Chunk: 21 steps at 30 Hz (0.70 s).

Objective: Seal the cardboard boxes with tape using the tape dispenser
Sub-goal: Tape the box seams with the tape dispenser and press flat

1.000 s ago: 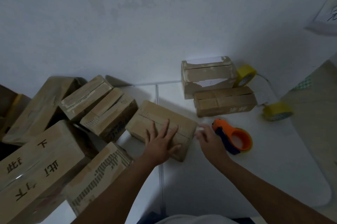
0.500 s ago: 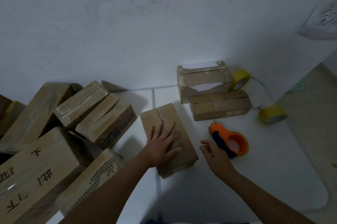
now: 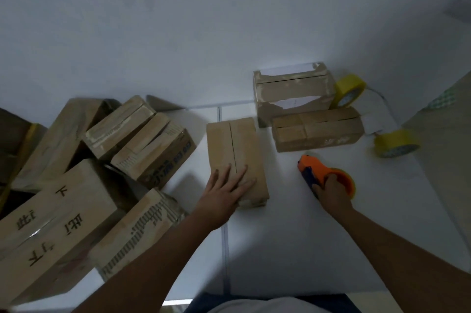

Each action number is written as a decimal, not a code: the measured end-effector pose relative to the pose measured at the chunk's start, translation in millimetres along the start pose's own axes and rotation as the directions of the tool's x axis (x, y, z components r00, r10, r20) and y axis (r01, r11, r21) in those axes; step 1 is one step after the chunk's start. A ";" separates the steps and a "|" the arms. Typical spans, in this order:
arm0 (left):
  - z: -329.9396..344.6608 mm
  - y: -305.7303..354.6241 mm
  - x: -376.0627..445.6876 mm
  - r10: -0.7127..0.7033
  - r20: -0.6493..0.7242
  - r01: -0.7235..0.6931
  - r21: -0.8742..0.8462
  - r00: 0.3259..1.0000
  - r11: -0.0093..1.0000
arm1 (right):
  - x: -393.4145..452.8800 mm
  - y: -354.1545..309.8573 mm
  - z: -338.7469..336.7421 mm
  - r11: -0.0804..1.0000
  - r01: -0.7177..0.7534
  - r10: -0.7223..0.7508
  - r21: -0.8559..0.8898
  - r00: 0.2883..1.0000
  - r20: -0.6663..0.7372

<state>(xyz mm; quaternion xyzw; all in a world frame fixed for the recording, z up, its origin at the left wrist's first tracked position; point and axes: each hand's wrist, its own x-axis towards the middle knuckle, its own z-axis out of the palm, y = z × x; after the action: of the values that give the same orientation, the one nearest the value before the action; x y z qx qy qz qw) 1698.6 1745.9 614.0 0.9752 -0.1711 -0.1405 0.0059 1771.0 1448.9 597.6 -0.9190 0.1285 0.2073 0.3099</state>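
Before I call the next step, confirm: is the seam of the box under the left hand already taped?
No: the box under the left hand shows a bare dark seam between its flaps.

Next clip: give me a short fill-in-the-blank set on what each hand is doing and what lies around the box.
1. The left hand lies flat on the near end of the cardboard box, whose top seam shows no ____.
2. The right hand grips the ____ tape dispenser.
3. Two spare tape rolls by the wall are ____ in colour.
4. The dispenser lies to the ____ of the box.

Missing words: tape; orange; yellow; right
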 end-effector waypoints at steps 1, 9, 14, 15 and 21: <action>0.1 0.4 0.7 -0.015 0.005 0.015 -0.013 1.000 1.000 | 2.4 4.2 -1.4 0.999 0.017 -0.017 -0.039 1.000 0.002; -4.4 -4.0 28.8 -0.080 -0.009 0.079 -0.069 0.997 0.995 | -23.1 -9.6 -28.7 0.984 0.154 -0.155 -0.084 0.988 -0.008; -34.6 8.7 51.5 -0.090 -0.100 0.032 -0.469 0.991 0.882 | -38.0 -13.5 -36.2 0.966 0.259 -0.259 -0.003 0.965 0.028; -44.6 16.0 53.1 -0.166 -0.076 0.074 -0.663 0.983 0.745 | -40.4 -18.0 -38.0 0.959 0.284 -0.284 0.001 0.958 0.032; -73.4 44.2 53.1 -0.195 0.376 0.368 -0.927 0.906 -0.079 | -52.1 -33.3 -42.3 0.925 0.377 -0.379 0.044 0.924 0.054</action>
<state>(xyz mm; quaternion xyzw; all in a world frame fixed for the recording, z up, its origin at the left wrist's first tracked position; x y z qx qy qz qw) 1752.2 1683.9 672.6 0.6821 0.1860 -0.2763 0.6510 1750.0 1454.0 669.4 -0.9144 -0.0574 0.1699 0.3628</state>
